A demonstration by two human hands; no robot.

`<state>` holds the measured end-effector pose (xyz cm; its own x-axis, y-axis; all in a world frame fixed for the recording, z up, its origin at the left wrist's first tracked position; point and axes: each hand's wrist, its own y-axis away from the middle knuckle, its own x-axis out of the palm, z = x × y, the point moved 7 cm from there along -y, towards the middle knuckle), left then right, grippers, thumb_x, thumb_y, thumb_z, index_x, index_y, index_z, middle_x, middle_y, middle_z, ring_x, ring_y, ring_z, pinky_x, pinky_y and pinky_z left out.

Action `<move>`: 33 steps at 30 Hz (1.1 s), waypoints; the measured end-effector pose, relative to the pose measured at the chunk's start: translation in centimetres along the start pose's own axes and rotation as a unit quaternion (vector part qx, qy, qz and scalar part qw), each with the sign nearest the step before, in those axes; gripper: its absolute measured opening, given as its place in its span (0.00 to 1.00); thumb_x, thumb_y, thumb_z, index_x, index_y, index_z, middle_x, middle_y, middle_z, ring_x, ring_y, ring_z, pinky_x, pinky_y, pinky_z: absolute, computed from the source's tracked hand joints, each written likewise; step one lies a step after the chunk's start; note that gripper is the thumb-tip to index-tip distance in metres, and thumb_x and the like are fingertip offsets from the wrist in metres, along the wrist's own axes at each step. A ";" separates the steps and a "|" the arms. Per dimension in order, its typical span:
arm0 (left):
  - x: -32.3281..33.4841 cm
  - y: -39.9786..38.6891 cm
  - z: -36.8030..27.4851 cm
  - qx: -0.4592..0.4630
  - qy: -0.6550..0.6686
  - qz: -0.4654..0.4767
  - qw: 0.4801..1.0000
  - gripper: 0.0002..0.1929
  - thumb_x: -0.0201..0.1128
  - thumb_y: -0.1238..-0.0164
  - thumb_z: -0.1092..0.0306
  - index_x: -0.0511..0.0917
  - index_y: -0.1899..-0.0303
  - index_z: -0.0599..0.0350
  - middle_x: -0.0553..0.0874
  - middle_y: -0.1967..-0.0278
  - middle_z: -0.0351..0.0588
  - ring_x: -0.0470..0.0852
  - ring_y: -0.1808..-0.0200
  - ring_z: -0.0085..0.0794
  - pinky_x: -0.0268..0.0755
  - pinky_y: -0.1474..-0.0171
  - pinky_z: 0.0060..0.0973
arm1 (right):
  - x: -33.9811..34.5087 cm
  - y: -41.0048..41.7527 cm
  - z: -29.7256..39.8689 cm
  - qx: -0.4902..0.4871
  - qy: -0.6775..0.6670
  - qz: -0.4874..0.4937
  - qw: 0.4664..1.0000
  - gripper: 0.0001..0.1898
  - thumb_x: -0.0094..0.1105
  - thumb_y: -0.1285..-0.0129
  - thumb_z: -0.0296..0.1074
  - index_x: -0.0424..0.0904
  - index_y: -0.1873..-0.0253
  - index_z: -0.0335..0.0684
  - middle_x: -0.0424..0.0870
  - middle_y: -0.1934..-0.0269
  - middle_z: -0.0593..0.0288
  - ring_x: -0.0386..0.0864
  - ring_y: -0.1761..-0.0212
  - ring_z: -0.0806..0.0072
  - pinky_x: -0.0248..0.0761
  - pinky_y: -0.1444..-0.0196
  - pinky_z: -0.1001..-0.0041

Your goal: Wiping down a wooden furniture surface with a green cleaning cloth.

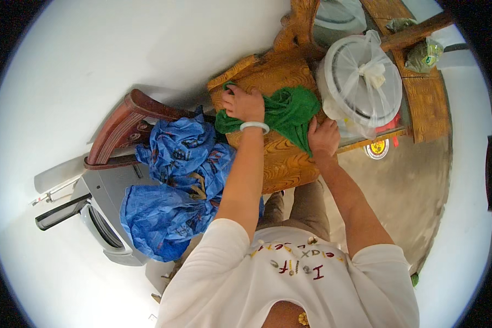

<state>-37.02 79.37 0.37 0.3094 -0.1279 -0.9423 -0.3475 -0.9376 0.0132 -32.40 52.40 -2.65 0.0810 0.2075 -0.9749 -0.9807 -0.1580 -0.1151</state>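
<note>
My left hand (pixel 242 103), with a pale bangle at the wrist, grips one end of a green cloth (pixel 289 107). The cloth lies bunched and twisted across a wood-grained surface (pixel 285 158). At the cloth's other side, my right hand (pixel 324 137) rests by the surface's right edge with its thumb against the fabric. Its fingertips are partly hidden, so a grip on the cloth cannot be made out. Just beyond the right hand stands a lidded round container (pixel 363 82) wrapped in a clear plastic bag knotted on top.
Left of the surface, blue plastic sacks (pixel 180 197) are piled beside a dark red carved wooden armrest (pixel 123 127) and a grey appliance (pixel 110 213). A packet (pixel 424 55) sits on the wooden frame at right. A round yellow-centred object (pixel 377 148) is below the ledge. A white wall (pixel 106 49) rises behind.
</note>
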 end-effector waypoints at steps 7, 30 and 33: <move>1.0 1.0 -0.3 0.126 0.019 0.048 0.991 0.40 0.68 0.41 0.55 0.66 0.29 0.63 0.67 0.36 0.60 0.63 0.34 0.55 0.55 0.34 0.54 | 0.3 -0.1 -0.3 0.004 -0.014 0.002 1.000 0.28 0.53 0.30 0.55 0.76 0.55 0.26 0.81 0.60 0.41 0.82 0.56 0.46 0.77 0.52 0.55; 0.4 1.1 0.1 0.086 0.078 0.056 0.992 0.39 0.69 0.41 0.54 0.68 0.30 0.63 0.66 0.35 0.61 0.60 0.32 0.58 0.52 0.31 0.54 | 0.2 0.0 -0.3 0.003 -0.027 0.003 1.000 0.28 0.55 0.31 0.55 0.73 0.53 0.27 0.81 0.60 0.39 0.82 0.57 0.43 0.77 0.53 0.52; 0.2 1.0 -0.2 0.151 0.020 0.037 0.988 0.39 0.69 0.43 0.50 0.72 0.32 0.61 0.70 0.38 0.59 0.64 0.34 0.56 0.58 0.34 0.54 | 0.7 0.0 -0.5 0.010 -0.022 0.013 1.000 0.28 0.55 0.31 0.55 0.72 0.53 0.27 0.81 0.60 0.39 0.82 0.57 0.44 0.77 0.53 0.52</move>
<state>-37.10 78.34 0.22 0.3056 -0.2104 -0.9286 -0.6163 -0.7872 -0.0244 -32.26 52.06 -3.39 0.0475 0.2457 -0.9682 -0.9858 -0.1449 -0.0852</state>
